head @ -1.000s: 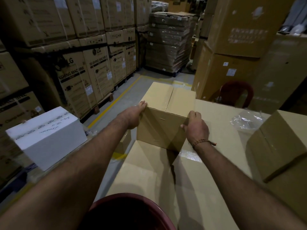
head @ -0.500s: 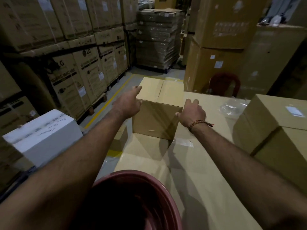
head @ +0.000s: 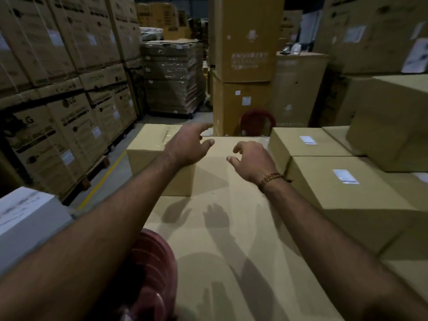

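Head view: left hand (head: 187,148) over and right hand (head: 253,162) beside cardboard box (head: 143,167), both empty, loose-fingered; stiff, probably light, grip opposite sides.

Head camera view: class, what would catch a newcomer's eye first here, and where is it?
First, the left hand and right hand reaching out mid-frame, both open and holding nothing. The left hand hangs over a taped brown box on the far left corner of a big carton top. Next, labelled boxes stacked at right and a wall of printed cartons at left.
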A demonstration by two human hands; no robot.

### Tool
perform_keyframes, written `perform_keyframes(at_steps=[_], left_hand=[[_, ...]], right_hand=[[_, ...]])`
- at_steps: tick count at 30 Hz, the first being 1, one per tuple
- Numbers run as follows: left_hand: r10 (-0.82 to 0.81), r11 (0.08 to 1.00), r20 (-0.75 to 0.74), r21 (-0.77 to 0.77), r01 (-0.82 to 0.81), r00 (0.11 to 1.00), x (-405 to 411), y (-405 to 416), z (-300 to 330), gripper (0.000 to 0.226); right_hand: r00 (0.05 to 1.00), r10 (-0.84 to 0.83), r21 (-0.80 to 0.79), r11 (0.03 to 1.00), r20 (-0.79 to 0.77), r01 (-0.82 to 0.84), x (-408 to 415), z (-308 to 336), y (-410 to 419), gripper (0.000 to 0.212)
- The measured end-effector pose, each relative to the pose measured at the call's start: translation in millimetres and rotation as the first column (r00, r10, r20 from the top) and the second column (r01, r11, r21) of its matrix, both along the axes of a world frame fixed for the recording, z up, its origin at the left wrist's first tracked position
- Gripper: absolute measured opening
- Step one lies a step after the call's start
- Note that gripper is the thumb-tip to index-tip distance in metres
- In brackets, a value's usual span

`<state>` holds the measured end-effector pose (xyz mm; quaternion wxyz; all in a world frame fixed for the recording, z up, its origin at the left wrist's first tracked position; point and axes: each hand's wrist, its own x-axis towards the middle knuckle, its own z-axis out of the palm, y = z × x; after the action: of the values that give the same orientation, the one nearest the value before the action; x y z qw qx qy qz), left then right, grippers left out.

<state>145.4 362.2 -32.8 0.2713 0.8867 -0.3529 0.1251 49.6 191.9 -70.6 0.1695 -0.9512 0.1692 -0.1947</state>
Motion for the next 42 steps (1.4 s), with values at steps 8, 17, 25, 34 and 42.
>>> perform_keyframes(at_steps=[8,17,25,34,42], left_hand=[[-0.061,0.998,-0.082,-0.036,0.058,0.995,-117,-118,-25,0.029],[-0.044,0.987,-0.270,-0.161,0.000,0.962,-221,-214,-83,0.034],[-0.089,0.968,-0.254,-0.251,0.023,0.963,-248,-256,-78,0.036],[-0.204,0.956,-0.067,-0.229,0.184,0.977,-249,-335,-29,0.039],[-0.206,0.952,0.037,-0.224,0.209,0.978,-268,-431,-9,0.052]], right_hand=[[0.999,0.015,0.031,0.999,0.037,-0.016,-148,-12,-105,0.032],[0.997,0.011,0.093,0.996,0.078,-0.018,-265,-38,-202,0.028],[0.988,-0.069,0.127,0.991,0.137,0.052,-306,-36,-249,0.027],[0.961,-0.237,-0.081,0.965,0.144,0.250,-339,0,-309,0.047],[0.938,-0.252,-0.124,0.950,0.236,0.286,-338,27,-406,0.052]])
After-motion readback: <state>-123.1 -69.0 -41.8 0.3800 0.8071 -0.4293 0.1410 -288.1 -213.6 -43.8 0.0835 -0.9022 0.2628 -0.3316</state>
